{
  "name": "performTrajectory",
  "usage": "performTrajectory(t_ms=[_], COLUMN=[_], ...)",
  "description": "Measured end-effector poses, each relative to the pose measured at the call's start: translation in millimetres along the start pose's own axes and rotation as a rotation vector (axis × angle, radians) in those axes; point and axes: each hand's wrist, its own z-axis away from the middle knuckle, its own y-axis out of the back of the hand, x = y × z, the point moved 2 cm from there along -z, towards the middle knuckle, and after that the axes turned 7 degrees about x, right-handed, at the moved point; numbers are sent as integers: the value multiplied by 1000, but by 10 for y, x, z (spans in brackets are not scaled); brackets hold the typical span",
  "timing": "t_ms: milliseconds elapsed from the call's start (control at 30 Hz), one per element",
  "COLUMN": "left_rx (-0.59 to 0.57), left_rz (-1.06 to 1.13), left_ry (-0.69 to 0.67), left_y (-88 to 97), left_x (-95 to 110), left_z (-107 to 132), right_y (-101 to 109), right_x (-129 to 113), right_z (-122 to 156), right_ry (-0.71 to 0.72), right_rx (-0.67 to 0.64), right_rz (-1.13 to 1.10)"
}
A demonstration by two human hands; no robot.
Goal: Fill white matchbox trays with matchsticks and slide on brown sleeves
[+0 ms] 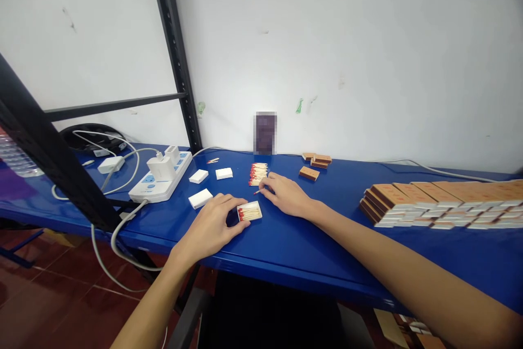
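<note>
My left hand [218,222] grips a white matchbox tray [256,212] by its left end, thumb in front and fingers behind. Red-tipped matches [248,213] lie side by side in that tray. Just behind and to the right, my right hand [281,192] pinches a single match [257,192], its red head poking out to the left of the fingertips. A pile of loose matches [258,172] lies on the blue tabletop beyond my right fingers, heads mostly to the left.
White box pieces [200,199] lie left of my hands, near a power strip [160,179] with cables. Several brown matchboxes [309,173] sit behind my right hand. Stacked matchboxes [433,202] fill the right side. A black metal post [61,158] rises at left. A pixelated dark object [265,134] leans on the wall.
</note>
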Motion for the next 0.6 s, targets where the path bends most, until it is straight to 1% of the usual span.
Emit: performTrajectory(t_ms=[133,200,333,367,433,500,600], left_rx=[17,35,41,36,26,21,17], left_rz=[-3,-4,-16,-16,-6,4,13], left_ry=[17,20,43,43,34,28,39], left_y=[4,3,-5,-6,-3,3,9], left_x=[-5,-17,-46,-48,-45,-37,-30], left_z=[6,6,1,-1,-3,-2,6], right_y=[24,66,186,204,206,177,131], right_x=[-23,-71,-309,-380,-485,-502,-365], right_z=[13,37,129,152,177,167,101], right_ry=[68,98,174,201,230,203,97], right_rx=[-48,-34,70,80,60,35,74], right_rz=[6,-34,-194,-221,-255,-275,-249])
